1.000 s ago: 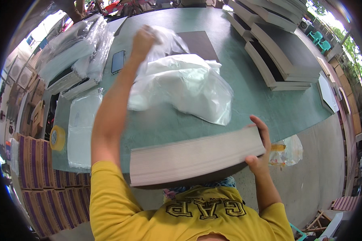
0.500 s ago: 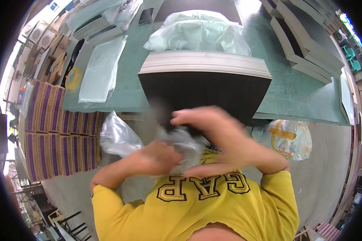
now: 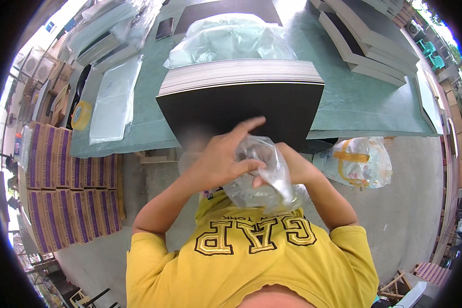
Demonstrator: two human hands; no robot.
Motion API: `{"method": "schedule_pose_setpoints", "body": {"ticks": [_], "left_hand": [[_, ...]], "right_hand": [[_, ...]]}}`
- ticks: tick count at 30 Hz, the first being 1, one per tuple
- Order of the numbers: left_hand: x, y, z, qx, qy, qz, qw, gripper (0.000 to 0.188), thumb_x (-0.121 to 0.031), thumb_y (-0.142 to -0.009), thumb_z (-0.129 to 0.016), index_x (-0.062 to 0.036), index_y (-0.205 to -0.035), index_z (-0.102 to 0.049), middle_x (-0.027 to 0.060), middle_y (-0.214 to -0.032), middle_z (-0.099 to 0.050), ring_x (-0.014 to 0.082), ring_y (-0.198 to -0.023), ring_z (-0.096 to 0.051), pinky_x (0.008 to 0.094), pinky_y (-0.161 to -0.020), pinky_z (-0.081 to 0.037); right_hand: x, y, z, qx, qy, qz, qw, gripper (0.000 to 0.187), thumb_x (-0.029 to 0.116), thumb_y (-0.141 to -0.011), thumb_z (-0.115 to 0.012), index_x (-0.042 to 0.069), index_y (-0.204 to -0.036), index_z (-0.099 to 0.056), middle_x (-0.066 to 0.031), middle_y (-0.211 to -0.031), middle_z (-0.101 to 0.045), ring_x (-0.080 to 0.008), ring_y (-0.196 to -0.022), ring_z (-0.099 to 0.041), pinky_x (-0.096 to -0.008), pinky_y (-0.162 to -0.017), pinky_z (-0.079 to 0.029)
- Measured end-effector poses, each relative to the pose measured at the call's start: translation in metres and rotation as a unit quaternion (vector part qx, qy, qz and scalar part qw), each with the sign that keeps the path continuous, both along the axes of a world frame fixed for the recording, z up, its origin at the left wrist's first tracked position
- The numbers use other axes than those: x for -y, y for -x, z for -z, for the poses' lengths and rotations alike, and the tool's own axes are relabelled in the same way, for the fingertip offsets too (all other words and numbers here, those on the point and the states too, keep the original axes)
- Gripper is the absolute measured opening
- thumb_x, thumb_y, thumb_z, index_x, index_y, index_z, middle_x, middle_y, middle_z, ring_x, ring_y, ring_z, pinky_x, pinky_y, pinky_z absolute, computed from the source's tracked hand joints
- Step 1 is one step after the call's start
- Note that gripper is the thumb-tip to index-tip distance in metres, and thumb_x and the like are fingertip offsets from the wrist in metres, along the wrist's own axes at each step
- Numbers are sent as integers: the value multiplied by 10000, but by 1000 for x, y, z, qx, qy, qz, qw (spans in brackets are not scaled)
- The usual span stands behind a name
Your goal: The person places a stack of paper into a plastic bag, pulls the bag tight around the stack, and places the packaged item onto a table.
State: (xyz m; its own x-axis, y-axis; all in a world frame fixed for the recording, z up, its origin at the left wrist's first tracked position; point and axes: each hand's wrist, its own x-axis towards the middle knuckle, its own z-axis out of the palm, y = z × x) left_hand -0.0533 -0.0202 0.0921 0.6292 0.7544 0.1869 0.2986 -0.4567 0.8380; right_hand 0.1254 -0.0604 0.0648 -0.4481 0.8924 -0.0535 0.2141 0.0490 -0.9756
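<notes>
A crumpled clear plastic bag [image 3: 280,179] hangs between my hands in front of my chest. My left hand [image 3: 218,159] is at the bag's left side, its index finger stretched out and thumb apart. On the bag's right side, my right hand [image 3: 297,167] is closed on the plastic, its fingers partly hidden by the film. Just beyond both hands stands a thick stack of boards [image 3: 241,108] with a black front face and pale layered edges, at the table's near edge. Behind it lies a pile of clear plastic bags [image 3: 236,41].
The green table [image 3: 364,113] carries flat plastic sleeves [image 3: 115,102], yellow tape [image 3: 81,115] and a phone [image 3: 165,29] on the left. Black-and-white board stacks [image 3: 372,51] lie at right. Brown cartons [image 3: 66,205] are piled at left; a taped plastic bundle [image 3: 357,161] sits under the table's right side.
My left hand has risen and its fingers have spread from a fist. The right hand has moved from open to gripping the bag, now gathered between the hands. The view has shifted slightly.
</notes>
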Motion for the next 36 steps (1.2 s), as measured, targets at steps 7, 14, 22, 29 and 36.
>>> {"method": "schedule_pose_setpoints", "body": {"ticks": [7, 14, 22, 29, 36], "left_hand": [[-29, 55, 19, -68, 190, -49, 978, 251, -227, -846, -500, 7, -862, -591, 34, -697, -582, 94, -585, -497, 250, -522, -389], [-21, 51, 9, 87, 227, -120, 963, 346, -302, -878, -464, 16, -812, -584, -38, -618, -516, 14, -548, -411, 183, -486, -336], [-26, 83, -6, 24, 68, -215, 974, 273, -275, -835, -537, -10, -778, -571, -35, -569, -473, 41, -508, -401, 199, -464, -323], [15, 62, -46, 47, -149, -314, 936, 161, -177, -741, -645, -34, -765, -575, 29, -568, -527, 121, -482, -449, 236, -484, -372], [15, 30, -13, 52, 99, -109, 988, 134, -118, -728, -640, 1, -741, -580, -17, -620, -537, 47, -545, -459, 190, -495, -371]], "right_hand": [[-11, -76, 11, -372, 164, 70, 911, 430, 357, -839, -480, -40, -981, -559, -97, -861, -611, -134, -838, -568, -254, -732, -447], [-3, -12, 4, -155, 22, 75, 985, 402, 156, -706, -699, -44, -1016, -538, -67, -894, -595, -110, -783, -547, -222, -687, -435], [-5, -8, -11, -191, 124, 53, 972, 174, 110, -738, -664, -11, -838, -589, -7, -710, -587, -38, -637, -513, -172, -574, -409], [-6, 5, -20, -330, 181, 124, 918, 134, 91, -730, -668, 18, -801, -579, -25, -724, -595, -39, -630, -526, -162, -548, -409], [-8, 20, -19, -377, 187, 148, 895, 209, 221, -774, -635, 37, -746, -541, -16, -644, -545, -69, -539, -491, -202, -503, -408]]}}
